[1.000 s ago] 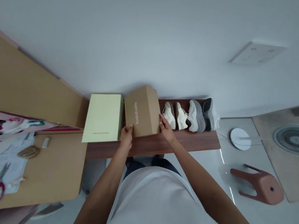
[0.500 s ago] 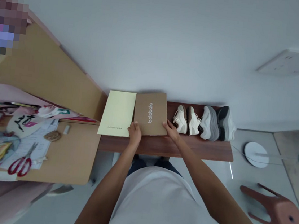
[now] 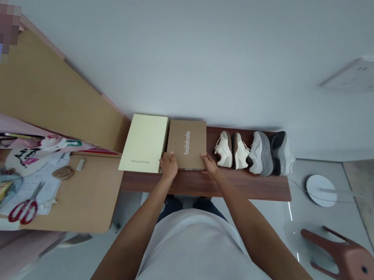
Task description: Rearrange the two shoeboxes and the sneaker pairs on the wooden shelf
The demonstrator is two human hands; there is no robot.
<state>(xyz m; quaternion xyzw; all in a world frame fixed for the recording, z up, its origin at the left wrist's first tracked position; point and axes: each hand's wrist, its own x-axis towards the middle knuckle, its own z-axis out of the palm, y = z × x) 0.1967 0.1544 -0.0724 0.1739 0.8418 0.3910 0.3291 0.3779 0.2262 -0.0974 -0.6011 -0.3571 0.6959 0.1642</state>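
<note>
A brown shoebox [image 3: 186, 142] marked "balabala" rests on the dark wooden bench top [image 3: 236, 185]. At its front left corner my left hand [image 3: 169, 166] is closed, its fingers curled against the box. My right hand [image 3: 210, 164] grips the front right corner, fingers partly hidden by the edge. Close on the left lies a pale yellow box [image 3: 145, 141] lettered "MEIZHIYUAN". Right of my hand sit a pair of cream shoes [image 3: 225, 150] and a pair of grey and white sneakers [image 3: 260, 154], side by side.
At left is a desk [image 3: 88, 196] with red-handled scissors [image 3: 24, 211], papers and clutter. A wall [image 3: 197, 59] rises behind the bench. On the floor at right are a pink stool [image 3: 355, 265] and a white round base [image 3: 321, 190].
The brown shoebox has straightened, its slight tilt gone, and its back edge sits a little lower in view. Both hands keep hold of its front corners.
</note>
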